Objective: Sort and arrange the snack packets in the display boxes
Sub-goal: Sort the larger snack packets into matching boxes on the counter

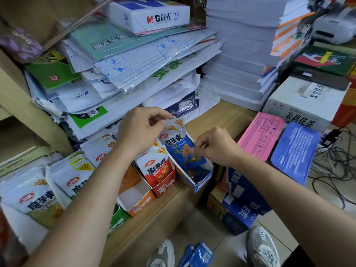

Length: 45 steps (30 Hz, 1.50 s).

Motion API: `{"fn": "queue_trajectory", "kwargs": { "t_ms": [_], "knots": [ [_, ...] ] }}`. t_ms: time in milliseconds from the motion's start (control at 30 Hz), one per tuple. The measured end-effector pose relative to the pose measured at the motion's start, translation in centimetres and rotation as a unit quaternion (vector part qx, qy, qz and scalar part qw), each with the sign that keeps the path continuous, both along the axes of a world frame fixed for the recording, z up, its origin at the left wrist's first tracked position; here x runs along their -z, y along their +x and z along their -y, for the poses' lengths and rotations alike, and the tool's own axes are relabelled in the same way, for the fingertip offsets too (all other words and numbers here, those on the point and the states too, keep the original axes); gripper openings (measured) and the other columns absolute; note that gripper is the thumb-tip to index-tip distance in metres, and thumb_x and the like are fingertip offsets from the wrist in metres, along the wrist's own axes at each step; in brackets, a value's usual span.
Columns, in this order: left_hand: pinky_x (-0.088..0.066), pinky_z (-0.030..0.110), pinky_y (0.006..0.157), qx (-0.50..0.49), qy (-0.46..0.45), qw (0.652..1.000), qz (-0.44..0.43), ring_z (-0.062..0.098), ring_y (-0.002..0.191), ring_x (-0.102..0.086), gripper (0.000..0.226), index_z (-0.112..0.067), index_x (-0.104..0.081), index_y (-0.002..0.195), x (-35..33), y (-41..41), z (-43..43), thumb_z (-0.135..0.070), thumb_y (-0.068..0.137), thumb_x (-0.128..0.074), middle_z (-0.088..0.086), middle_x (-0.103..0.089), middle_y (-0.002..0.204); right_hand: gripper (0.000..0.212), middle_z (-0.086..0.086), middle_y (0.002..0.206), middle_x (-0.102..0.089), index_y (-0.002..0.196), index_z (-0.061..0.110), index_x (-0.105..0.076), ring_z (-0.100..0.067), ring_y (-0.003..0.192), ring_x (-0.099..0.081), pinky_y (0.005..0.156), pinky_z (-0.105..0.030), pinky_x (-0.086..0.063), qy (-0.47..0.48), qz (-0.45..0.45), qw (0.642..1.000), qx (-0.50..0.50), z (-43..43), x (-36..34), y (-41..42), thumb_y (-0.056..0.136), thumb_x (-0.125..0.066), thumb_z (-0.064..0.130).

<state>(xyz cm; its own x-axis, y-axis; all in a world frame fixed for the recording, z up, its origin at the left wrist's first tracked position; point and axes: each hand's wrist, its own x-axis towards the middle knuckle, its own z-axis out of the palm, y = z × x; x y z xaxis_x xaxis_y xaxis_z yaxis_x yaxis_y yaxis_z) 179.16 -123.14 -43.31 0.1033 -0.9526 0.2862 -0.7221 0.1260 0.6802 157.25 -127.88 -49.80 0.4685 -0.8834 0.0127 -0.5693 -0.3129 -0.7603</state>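
Observation:
A blue snack packet [180, 145] stands in the blue display box [202, 179] at the right end of the row on the wooden shelf. My left hand [140, 130] pinches its white top edge. My right hand [213, 147] pinches its right side lower down. To the left, a red display box [163, 189] holds red packets [156, 170]. An orange box [136, 205] beside it looks largely empty at the front. Further left stand rows of white and yellow-green packets [38, 201].
Stacks of plastic-wrapped stationery [134, 60] and white paper reams [240, 54] crowd the shelf behind the boxes. Two blue packets [198, 255] lie on the floor between my shoes. Cartons [237, 197], pink [262, 137] and blue [294, 153] packs and cables [331, 166] fill the right.

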Motion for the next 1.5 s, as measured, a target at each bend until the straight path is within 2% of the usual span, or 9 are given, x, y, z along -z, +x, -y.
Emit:
{"fn": "queue_trajectory", "kwargs": {
  "t_ms": [167, 267, 400, 533, 733, 933, 1067, 1233, 1500],
  "knots": [
    [-0.057, 0.029, 0.07, 0.031, 0.044, 0.998, 0.03, -0.012, 0.083, -0.064, 0.042, -0.052, -0.069, 0.077, -1.0, -0.4, 0.1, -0.012, 0.09, -0.065, -0.036, -0.067, 0.078, 0.035, -0.001, 0.057, -0.067, 0.068, 0.013, -0.076, -0.015, 0.056, -0.058, 0.055, -0.027, -0.045, -0.11, -0.085, 0.99, 0.014, -1.0, 0.3, 0.4, 0.089, -0.073, 0.041],
    [-0.057, 0.034, 0.08, 0.068, 0.081, 0.994, 0.03, -0.004, 0.093, -0.066, 0.019, -0.047, -0.075, 0.09, -1.4, -0.4, 0.0, -0.041, 0.083, -0.059, -0.028, -0.073, 0.094, 0.045, -0.005, 0.052, -0.057, 0.06, 0.01, -0.067, -0.024, 0.053, -0.052, 0.053, -0.033, -0.044, -0.149, -0.119, 0.981, 0.023, -1.0, 1.2, 1.1, 0.091, -0.07, 0.043],
    [-0.047, 0.026, 0.07, 0.049, 0.068, 0.986, 0.147, -0.006, 0.083, -0.062, 0.021, -0.045, -0.072, 0.094, -0.9, -0.5, 0.0, -0.048, 0.075, -0.08, -0.026, -0.069, 0.09, 0.05, 0.001, 0.056, -0.055, 0.054, 0.019, -0.053, -0.021, 0.054, -0.051, 0.051, -0.03, -0.038, -0.175, -0.146, 0.973, 0.041, -1.1, 1.9, 1.5, 0.089, -0.07, 0.051],
    [-0.037, 0.018, 0.055, -0.019, 0.036, 0.986, 0.16, -0.007, 0.061, -0.055, 0.011, -0.03, -0.075, 0.076, -0.8, -1.2, 0.1, -0.038, 0.081, -0.082, -0.032, -0.056, 0.059, 0.024, 0.006, 0.087, -0.065, 0.09, 0.023, -0.077, -0.015, 0.074, -0.054, 0.067, -0.031, -0.041, -0.166, -0.125, 0.978, -0.014, -1.3, 1.3, 1.0, 0.082, -0.078, 0.046],
    [-0.044, 0.033, 0.069, -0.117, -0.029, 0.965, 0.234, 0.028, 0.083, -0.064, 0.011, -0.029, -0.077, 0.09, -0.8, -1.5, 0.1, -0.039, 0.088, -0.074, -0.005, -0.073, 0.082, 0.076, 0.004, 0.125, -0.064, 0.147, 0.031, -0.049, -0.005, 0.093, -0.047, 0.082, -0.021, -0.034, -0.087, -0.156, 0.98, -0.09, -1.0, 1.2, -1.5, 0.08, -0.084, 0.031],
    [-0.038, 0.036, 0.076, -0.058, 0.021, 0.968, 0.244, 0.027, 0.098, -0.059, 0.011, -0.028, -0.063, 0.087, -0.1, -1.1, 0.9, -0.037, 0.091, -0.07, -0.001, -0.061, 0.097, 0.058, 0.011, 0.131, -0.064, 0.134, 0.03, -0.063, 0.014, 0.081, -0.057, 0.081, -0.017, -0.053, -0.076, -0.096, 0.985, -0.122, -2.2, 0.5, -3.5, 0.08, -0.084, 0.028],
    [-0.033, 0.034, 0.073, -0.044, 0.043, 0.964, 0.259, 0.029, 0.09, -0.06, 0.011, -0.027, -0.057, 0.09, -0.1, -1.3, 1.0, -0.034, 0.096, -0.064, -0.004, -0.057, 0.082, 0.034, 0.01, 0.118, -0.058, 0.106, 0.026, -0.072, -0.01, 0.091, -0.067, 0.075, -0.029, -0.058, -0.107, -0.084, 0.98, -0.146, -3.8, 0.4, -4.8, 0.075, -0.087, 0.029],
    [-0.043, 0.035, 0.069, -0.047, -0.005, 0.98, 0.193, 0.024, 0.08, -0.058, 0.005, -0.025, -0.069, 0.082, -0.5, -1.8, 0.7, -0.024, 0.086, -0.072, -0.01, -0.06, 0.07, 0.035, -0.003, 0.118, -0.048, 0.121, 0.032, -0.071, -0.021, 0.105, -0.052, 0.086, -0.036, -0.053, -0.172, -0.172, 0.949, -0.202, -5.4, 3.3, -4.8, 0.087, -0.077, 0.026],
    [-0.049, 0.037, 0.068, 0.0, -0.113, 0.981, 0.157, 0.024, 0.07, -0.06, 0.003, -0.025, -0.076, 0.084, -0.2, -3.1, -0.1, -0.028, 0.084, -0.075, -0.005, -0.073, 0.074, 0.019, -0.003, 0.102, -0.053, 0.101, 0.03, -0.075, -0.024, 0.091, -0.048, 0.057, -0.045, -0.052, -0.223, -0.176, 0.947, -0.146, -5.9, 5.1, -5.1, 0.086, -0.078, 0.019]
  ]
}}
